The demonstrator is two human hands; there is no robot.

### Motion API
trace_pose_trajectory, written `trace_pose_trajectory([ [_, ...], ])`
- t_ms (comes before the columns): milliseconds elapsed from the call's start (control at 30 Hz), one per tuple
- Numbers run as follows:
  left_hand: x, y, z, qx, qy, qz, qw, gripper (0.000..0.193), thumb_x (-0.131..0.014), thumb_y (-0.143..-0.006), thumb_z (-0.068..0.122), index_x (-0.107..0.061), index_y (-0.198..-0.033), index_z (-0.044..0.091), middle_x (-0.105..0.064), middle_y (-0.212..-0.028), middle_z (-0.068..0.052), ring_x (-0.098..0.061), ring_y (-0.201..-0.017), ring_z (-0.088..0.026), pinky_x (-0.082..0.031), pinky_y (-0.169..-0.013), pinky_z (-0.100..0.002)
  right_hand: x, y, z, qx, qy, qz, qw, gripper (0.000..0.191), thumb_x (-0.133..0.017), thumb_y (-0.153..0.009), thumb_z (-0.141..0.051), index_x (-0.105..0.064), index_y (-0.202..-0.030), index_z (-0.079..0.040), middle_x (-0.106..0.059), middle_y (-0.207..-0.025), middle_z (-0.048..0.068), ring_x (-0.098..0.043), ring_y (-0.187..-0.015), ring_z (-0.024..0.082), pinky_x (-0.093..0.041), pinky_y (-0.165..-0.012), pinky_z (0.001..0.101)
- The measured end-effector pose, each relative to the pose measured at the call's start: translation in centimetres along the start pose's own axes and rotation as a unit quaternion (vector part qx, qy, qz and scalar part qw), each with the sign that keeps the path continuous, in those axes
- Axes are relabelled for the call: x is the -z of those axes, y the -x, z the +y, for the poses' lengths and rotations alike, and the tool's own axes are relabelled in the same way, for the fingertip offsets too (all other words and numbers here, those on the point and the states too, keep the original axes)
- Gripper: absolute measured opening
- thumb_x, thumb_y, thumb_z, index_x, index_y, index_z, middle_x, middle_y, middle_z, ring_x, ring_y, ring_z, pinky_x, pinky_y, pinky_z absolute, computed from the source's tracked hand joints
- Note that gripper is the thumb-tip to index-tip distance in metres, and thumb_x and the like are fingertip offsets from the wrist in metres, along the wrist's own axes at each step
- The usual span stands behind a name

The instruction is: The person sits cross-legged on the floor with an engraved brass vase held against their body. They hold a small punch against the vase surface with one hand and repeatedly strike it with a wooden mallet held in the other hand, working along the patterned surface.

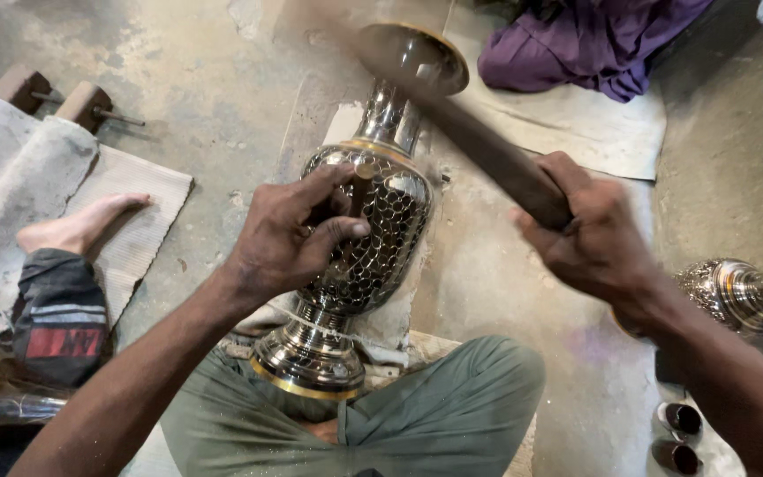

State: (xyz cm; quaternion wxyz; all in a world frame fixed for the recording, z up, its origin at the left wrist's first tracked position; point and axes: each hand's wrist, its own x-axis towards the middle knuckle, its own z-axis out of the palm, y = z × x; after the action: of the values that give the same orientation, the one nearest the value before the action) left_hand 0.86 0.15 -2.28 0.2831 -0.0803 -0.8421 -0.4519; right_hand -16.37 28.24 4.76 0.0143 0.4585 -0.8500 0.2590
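Pressing a small punch [359, 190] against the metal vase [368, 238] lying over your lap, your left hand [289, 238] pinches it; your right hand [589, 238] grips the wooden mallet [487, 155] above. Scale pattern covers the belly; the neck looks unworked.

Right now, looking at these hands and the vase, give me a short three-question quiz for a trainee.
1. True or false: the vase lies on its side across the person's lap.
2. Which hand grips the long wooden handle? A) left hand B) right hand C) both
3. Fill in: the left hand pinches a small rod-like tool against the vase's ____.

Key:
1. True. Its base points toward the person, its mouth away.
2. B. The right hand holds it; the handle is blurred.
3. Body, the patterned bulge below the neck.
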Motion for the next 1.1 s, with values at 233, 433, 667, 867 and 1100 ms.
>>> trace_pose_trajectory([
  [233,0.4,-0.3,0.0,0.008,-0.004,-0.023,1.0,0.05,-0.079,-0.089,0.01,-0.061,-0.136,0.008,-0.072,-0.083,-0.004,-0.07,-0.066,-0.012,-0.058,-0.058,-0.029,-0.5,0.1,0.8,0.081,0.02,0.009,0.996,0.038,-0.069,-0.085,-0.007,-0.058,-0.121,-0.004,-0.065,-0.077,0.014,-0.064,-0.063,0.026,-0.051,-0.059,0.0418],
  [433,0.4,-0.4,-0.2,0.009,-0.011,-0.031,0.999,0.048,-0.079,-0.089,0.01,-0.062,-0.134,0.007,-0.072,-0.082,-0.003,-0.069,-0.066,-0.012,-0.058,-0.058,-0.03,-0.5,0.2,0.5,0.044,0.026,-0.007,0.999,0.032,-0.069,-0.087,-0.008,-0.058,-0.117,-0.005,-0.063,-0.073,0.012,-0.063,-0.058,0.024,-0.051,-0.055,0.0404],
  [667,0.5,-0.4,-0.4,0.0,-0.011,-0.039,0.999,0.049,-0.077,-0.088,0.008,-0.062,-0.135,0.005,-0.071,-0.079,-0.002,-0.069,-0.065,-0.013,-0.057,-0.057,-0.031,-0.6,0.2,-0.1,0.047,0.017,-0.013,0.999,0.032,-0.071,-0.085,-0.009,-0.057,-0.112,-0.002,-0.059,-0.065,0.012,-0.06,-0.053,0.023,-0.047,-0.052,0.0399],
  [867,0.6,-0.4,-0.5,-0.035,0.002,-0.033,0.999,0.049,-0.078,-0.091,0.008,-0.06,-0.136,0.004,-0.072,-0.088,-0.004,-0.072,-0.073,-0.013,-0.06,-0.064,-0.031,-0.2,0.3,-1.8,-0.003,0.026,-0.013,1.0,0.028,-0.072,-0.087,-0.01,-0.057,-0.11,-0.002,-0.058,-0.064,0.013,-0.06,-0.053,0.024,-0.046,-0.051,0.0408],
  [1100,0.5,-0.6,-0.5,-0.043,0.001,-0.032,0.999,0.051,-0.079,-0.089,0.008,-0.06,-0.136,0.002,-0.072,-0.086,-0.005,-0.071,-0.072,-0.015,-0.06,-0.063,-0.032,-0.1,0.4,-2.0,-0.069,0.047,-0.027,0.996,0.028,-0.075,-0.091,-0.012,-0.056,-0.107,0.0,-0.056,-0.061,0.018,-0.059,-0.052,0.029,-0.046,-0.053,0.0418],
])
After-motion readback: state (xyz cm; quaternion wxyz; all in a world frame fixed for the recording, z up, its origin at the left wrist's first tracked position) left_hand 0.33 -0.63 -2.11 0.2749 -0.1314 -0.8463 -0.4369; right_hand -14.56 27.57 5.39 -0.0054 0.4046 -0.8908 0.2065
